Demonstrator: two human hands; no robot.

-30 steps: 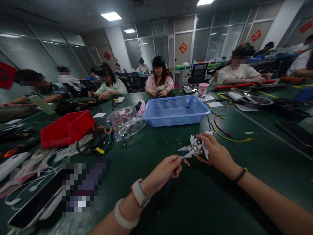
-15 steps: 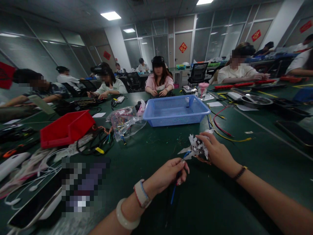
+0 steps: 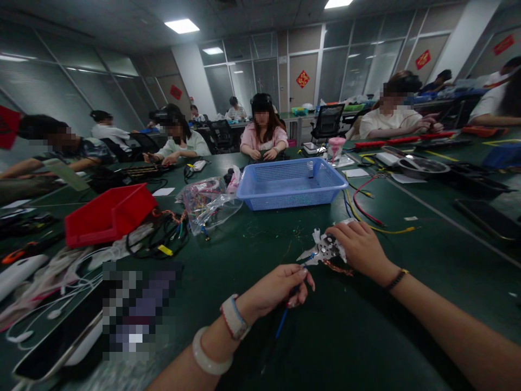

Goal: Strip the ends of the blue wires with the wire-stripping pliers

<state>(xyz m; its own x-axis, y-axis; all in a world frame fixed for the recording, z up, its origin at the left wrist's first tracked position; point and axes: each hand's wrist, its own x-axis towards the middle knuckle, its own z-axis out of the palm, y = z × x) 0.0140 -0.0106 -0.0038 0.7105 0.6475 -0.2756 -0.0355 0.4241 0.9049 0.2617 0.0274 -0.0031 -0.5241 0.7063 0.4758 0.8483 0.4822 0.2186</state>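
The person's left hand (image 3: 290, 281) has its thumb and forefinger pinched together on a thin blue plastic-coated wire (image 3: 280, 322), whose lower length hangs below the fingers towards the dark green counter (image 3: 240, 304). The right hand (image 3: 360, 245) is wrapped around a silver metal plier-like tool (image 3: 325, 251) with notched edges, its pointed nose turned towards the left hand. The wire's upper end meets the tool near the nose, though whether it sits between the blades or only against them cannot be told. Twisted copper-coloured strands (image 3: 338, 267) show just under the tool, and a pale blue perforated plastic basket (image 3: 291, 204) stands beyond both hands. The step in hand looks like working the wire's end with the tool; the next move seems to call for a steady pinch on the left, the end squarely seated, and an even squeeze from the right.
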